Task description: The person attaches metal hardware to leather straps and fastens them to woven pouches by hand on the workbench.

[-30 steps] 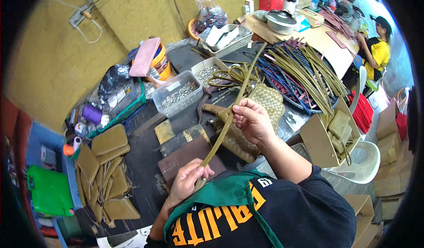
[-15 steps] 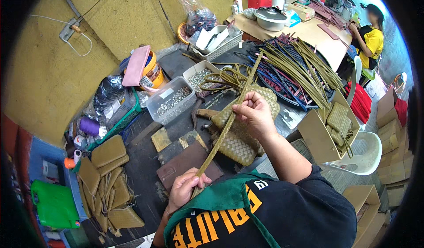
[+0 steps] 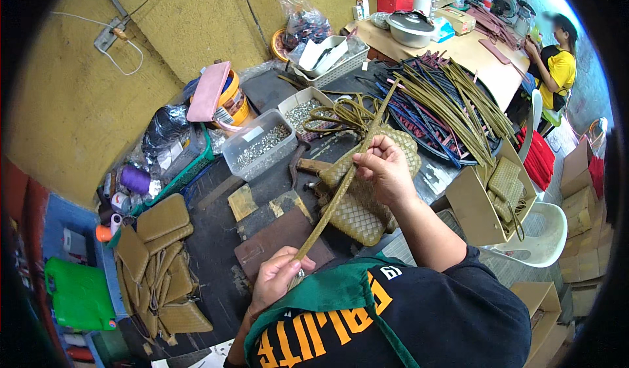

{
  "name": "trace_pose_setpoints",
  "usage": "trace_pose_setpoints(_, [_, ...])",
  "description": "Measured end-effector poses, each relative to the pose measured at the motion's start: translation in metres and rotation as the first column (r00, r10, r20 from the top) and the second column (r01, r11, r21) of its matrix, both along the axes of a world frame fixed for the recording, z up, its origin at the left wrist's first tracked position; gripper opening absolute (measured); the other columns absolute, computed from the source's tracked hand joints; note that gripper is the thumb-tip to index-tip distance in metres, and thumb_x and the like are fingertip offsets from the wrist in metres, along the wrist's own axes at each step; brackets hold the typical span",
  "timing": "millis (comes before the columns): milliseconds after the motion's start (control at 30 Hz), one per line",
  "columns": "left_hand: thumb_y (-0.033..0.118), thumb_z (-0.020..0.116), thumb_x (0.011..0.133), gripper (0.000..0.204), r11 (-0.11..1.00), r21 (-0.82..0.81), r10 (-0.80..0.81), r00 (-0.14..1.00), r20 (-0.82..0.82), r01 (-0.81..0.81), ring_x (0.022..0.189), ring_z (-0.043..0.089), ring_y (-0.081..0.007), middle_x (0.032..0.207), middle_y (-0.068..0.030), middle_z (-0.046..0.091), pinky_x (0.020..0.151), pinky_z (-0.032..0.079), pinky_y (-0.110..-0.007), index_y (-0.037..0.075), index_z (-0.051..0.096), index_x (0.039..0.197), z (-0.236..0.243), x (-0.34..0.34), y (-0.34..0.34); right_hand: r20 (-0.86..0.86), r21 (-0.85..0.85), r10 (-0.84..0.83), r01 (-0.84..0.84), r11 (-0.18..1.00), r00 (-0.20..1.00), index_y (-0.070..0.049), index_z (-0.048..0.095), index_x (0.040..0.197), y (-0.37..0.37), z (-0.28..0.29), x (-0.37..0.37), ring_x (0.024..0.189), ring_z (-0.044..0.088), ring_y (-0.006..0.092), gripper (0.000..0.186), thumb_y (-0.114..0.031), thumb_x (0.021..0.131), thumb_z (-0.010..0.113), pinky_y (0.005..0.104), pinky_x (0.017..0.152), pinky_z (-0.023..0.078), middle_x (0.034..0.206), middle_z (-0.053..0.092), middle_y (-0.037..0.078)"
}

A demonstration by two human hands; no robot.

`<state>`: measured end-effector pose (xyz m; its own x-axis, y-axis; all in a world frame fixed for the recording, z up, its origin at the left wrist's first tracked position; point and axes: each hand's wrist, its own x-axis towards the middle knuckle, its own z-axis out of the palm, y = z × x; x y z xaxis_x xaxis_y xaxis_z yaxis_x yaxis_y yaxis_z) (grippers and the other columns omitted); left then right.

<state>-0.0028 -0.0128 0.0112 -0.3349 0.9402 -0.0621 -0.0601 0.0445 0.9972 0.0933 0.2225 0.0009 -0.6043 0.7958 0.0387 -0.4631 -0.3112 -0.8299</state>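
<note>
A long olive-tan strap (image 3: 336,199) runs slantwise across the table in front of me, held at two places. My left hand (image 3: 276,277) pinches its near end, close to my green apron. Farther along, my right hand (image 3: 388,171) grips the strap between thumb and fingers. Beyond that hand, its far end reaches toward a heap of loose strips. Under the right hand lie olive woven bags (image 3: 357,220), with looped straps (image 3: 341,114) behind them. A hammer (image 3: 295,164) rests beside the bags, and a dark brown slab (image 3: 262,253) lies near the left hand.
Two bins of metal fittings (image 3: 261,147) stand at the back. Flat olive pouches (image 3: 164,220) are piled left. A round tray (image 3: 419,132) carries many coloured strips. An open carton (image 3: 466,207) with woven pouches stands right, by a white chair (image 3: 544,234). Another person (image 3: 557,70) sits far right.
The view has shifted slightly, so the surroundings sit a little differently in the picture. Both hands keep their hold on the strap in nearly the same pose.
</note>
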Motion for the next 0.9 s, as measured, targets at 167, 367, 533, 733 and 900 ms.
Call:
trace_pose_setpoints(167, [0.015,0.039,0.085,0.027,0.995,-0.09,0.019,0.976,-0.217,-0.039,0.08,0.049,-0.015,0.083,-0.0082,0.051,0.075,0.038,-0.027,-0.005,0.056,0.08,0.003,0.001,-0.001,-0.022,-0.053,0.13,-0.131,0.99,0.991,0.002,0.042,0.106,0.001,0.011,0.006,0.06,0.051,0.0094,0.033,0.0,0.073,0.049,0.0177,0.052,0.039,0.077,0.058,0.009])
trace_pose_setpoints(367, [0.012,0.04,0.086,0.025,0.997,-0.033,0.074,0.987,0.145,-0.07,0.08,0.049,-0.0135,0.084,-0.0085,0.05,0.074,0.038,-0.024,-0.006,0.056,0.083,-0.004,-0.001,0.001,-0.101,-0.017,0.248,-0.251,0.968,0.963,-0.001,0.037,0.116,-0.001,0.015,0.008,0.072,0.053,0.0095,0.042,0.001,0.074,0.042,0.0178,0.058,0.04,0.086,0.058,0.01])
trace_pose_setpoints(533, [0.012,0.039,0.085,0.025,0.997,-0.056,0.055,0.997,0.045,-0.053,0.079,0.05,-0.0142,0.082,-0.009,0.051,0.073,0.039,-0.026,-0.006,0.056,0.082,-0.001,0.002,0.002,-0.045,0.032,0.221,-0.22,0.975,0.974,-0.001,0.036,0.118,0.0,0.011,0.007,0.073,0.053,0.0082,0.045,0.002,0.074,0.043,0.017,0.057,0.039,0.086,0.059,0.01])
trace_pose_setpoints(733, [0.011,0.04,0.085,0.024,0.997,-0.059,0.06,0.998,0.026,-0.058,0.079,0.05,-0.0147,0.081,-0.009,0.051,0.073,0.039,-0.026,-0.006,0.057,0.08,-0.004,0.001,0.001,0.019,0.078,0.207,-0.208,0.975,0.978,0.001,0.035,0.118,0.002,0.009,0.006,0.072,0.053,0.0079,0.046,0.002,0.073,0.044,0.016,0.056,0.037,0.086,0.059,0.01])
trace_pose_setpoints(900, [0.011,0.04,0.085,0.024,0.997,-0.045,0.058,0.998,0.015,-0.058,0.078,0.05,-0.015,0.081,-0.0091,0.052,0.073,0.039,-0.026,-0.006,0.057,0.08,-0.005,0.002,0.001,0.013,0.062,0.216,-0.216,0.974,0.976,0.002,0.036,0.117,0.003,0.007,0.007,0.071,0.052,0.0081,0.045,0.002,0.072,0.045,0.0158,0.054,0.037,0.086,0.059,0.011])
